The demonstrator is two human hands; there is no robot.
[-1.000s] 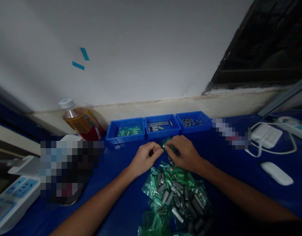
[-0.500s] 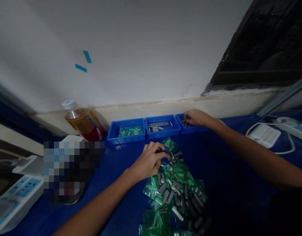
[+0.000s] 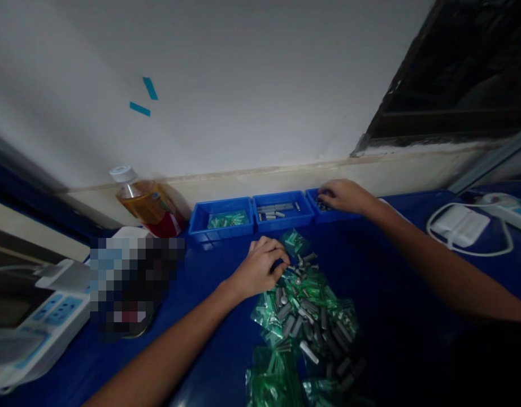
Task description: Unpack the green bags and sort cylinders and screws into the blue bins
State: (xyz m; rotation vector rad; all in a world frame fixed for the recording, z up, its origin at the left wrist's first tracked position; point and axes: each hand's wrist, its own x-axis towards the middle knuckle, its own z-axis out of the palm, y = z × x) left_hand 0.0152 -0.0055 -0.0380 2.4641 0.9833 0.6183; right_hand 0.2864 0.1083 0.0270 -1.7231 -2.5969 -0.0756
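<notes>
My left hand (image 3: 263,268) is at the upper left of a pile of small metal parts (image 3: 315,333) and green plastic bags (image 3: 275,379). Its thumb and forefinger come together in a pinch by some small screw-like pieces (image 3: 300,271); whatever is between the fingertips is too small to make out. Just beyond them lies a small green bag (image 3: 294,242) of parts. Over at the right-hand blue bin (image 3: 339,216), my right hand (image 3: 345,196) has its fingers down among small dark parts (image 3: 322,204). Those fingers are bent together, and their tips are partly hidden.
The left blue bin (image 3: 221,230) contains green bags; the middle bin (image 3: 283,221) contains metal bars and pins. A drink bottle (image 3: 152,206) stands by the wall. Power strips (image 3: 52,322) lie left, and a white adapter with a cable (image 3: 461,224) lies right.
My left thumb and forefinger have closed from a spread to a pinch at the small metal pieces. My right hand stays at the right bin. The view has shifted slightly.
</notes>
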